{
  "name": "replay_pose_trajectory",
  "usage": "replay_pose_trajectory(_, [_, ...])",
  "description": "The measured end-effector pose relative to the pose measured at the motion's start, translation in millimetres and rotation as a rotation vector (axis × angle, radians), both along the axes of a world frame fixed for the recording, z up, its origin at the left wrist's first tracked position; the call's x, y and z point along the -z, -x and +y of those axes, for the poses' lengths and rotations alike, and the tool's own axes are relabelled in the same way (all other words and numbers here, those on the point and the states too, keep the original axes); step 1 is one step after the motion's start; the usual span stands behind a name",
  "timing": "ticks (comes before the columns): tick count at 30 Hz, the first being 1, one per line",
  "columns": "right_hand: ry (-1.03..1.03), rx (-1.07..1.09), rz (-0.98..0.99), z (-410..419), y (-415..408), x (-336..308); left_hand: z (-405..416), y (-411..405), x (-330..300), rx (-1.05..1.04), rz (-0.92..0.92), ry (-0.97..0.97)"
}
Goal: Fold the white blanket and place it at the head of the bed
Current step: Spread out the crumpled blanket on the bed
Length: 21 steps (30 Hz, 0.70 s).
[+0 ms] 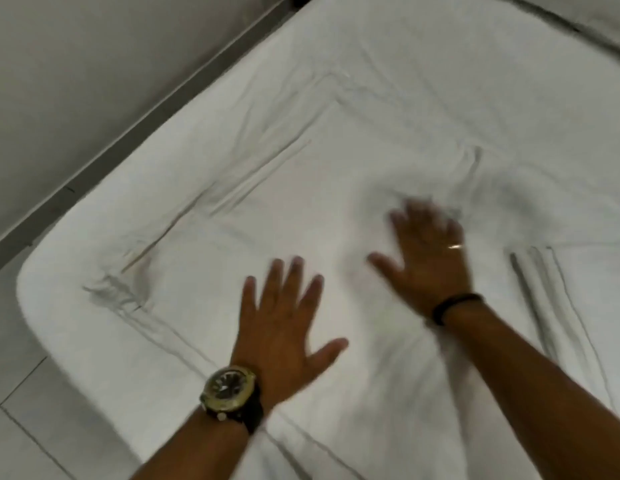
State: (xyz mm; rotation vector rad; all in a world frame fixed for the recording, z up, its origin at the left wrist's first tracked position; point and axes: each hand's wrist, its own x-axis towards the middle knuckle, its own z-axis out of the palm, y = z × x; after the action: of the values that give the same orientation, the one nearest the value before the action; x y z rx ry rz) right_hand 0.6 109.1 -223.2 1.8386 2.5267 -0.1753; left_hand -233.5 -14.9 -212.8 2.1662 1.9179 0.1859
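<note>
on the bed (422, 57), near its rounded corner, the white blanket (301, 188) lies in a flattish folded panel with layered edges showing along its left side and again at the right, just beside the right forearm. both hands are spread flat on top of it: the left hand (284, 323), with a wristwatch (228, 393) on its wrist, presses palm-down with fingers splayed, and the right hand (428, 258), wearing a ring (455, 246) and a dark wristband (454, 306), lies further up the cloth, its fingers blurred. neither grip is closed on anything; both are apart and flat, which reads as smoothing the layers and pushing out air so the fold holds before another fold or a lift. the blanket looks only partly folded, and i cannot tell whether this end of the bed is the head. white on white makes the blanket's far edge hard to separate from the sheet, the near edge is cut off by the frame, and the shape at the top right corner is too cropped to name. tiled floor (21, 427) shows at lower left.
</note>
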Motion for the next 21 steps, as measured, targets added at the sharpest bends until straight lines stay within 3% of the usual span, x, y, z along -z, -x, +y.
replay_pose_trajectory(2, [0.059, 0.358, -0.005, 12.7, -53.4, -8.2, -14.6, -6.5, 2.8, 0.071, 0.07, 0.03])
replay_pose_trajectory(4, [0.218, 0.529, 0.097, 2.7, -78.6, -27.7, -17.1, 3.0, 4.2, -0.001, 0.091, 0.042])
replay_pose_trajectory(6, [0.149, 0.428, 0.076, -32.9, -58.1, -31.4, -16.7, 9.2, 2.5, -0.031, 0.12, 0.075])
replay_pose_trajectory(9, [0.099, 0.095, 0.094, -107.6, -22.0, -11.1, -23.0, -1.1, 2.7, -0.103, 0.127, 0.166])
replay_pose_trajectory(10, [0.083, 0.086, 0.092, -125.4, -21.4, -6.5, -29.5, -10.2, 1.5, -0.094, 0.12, 0.179])
replay_pose_trajectory(13, [0.131, 0.327, 0.201, -140.7, -45.5, -22.0, -49.9, -39.5, -1.8, -0.029, 0.103, 0.172])
replay_pose_trajectory(15, [0.037, 0.352, 0.281, -148.0, -65.6, -43.8, -56.7, -58.4, -6.7, -0.067, 0.085, 0.204])
replay_pose_trajectory(18, [-0.117, 0.393, 0.122, -168.6, -119.9, -66.3, -46.7, -109.0, -20.2, -0.034, 0.032, 0.297])
replay_pose_trajectory(21, [0.14, 0.578, -0.041, -190.7, -180.4, -60.2, -34.4, -171.5, -28.8, 0.118, -0.027, 0.303])
